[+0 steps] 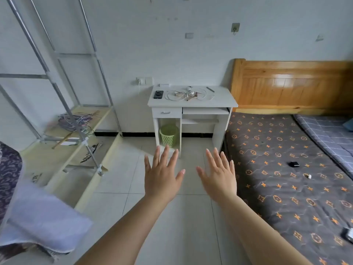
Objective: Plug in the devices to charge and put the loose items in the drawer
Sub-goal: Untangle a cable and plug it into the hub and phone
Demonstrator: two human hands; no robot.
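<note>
A small white desk (225, 101) stands against the far wall. On its top lie a black phone (158, 94), a tangle of white cables (188, 95) with small loose items, and a dark pen (210, 89). Its drawer (165, 112) at the left front is closed. A wall socket (144, 81) with a white plug in it sits just left of the desk. My left hand (162, 174) and my right hand (219, 174) are stretched out over the floor, fingers spread, holding nothing, well short of the desk.
A green basket (169, 135) sits under the desk. A bed with a patterned grey cover (286, 169) fills the right, with a small black item (294, 164) and a small white item (308, 176) on it. A metal rack (76, 119) with cables stands left. Tiled floor lies between.
</note>
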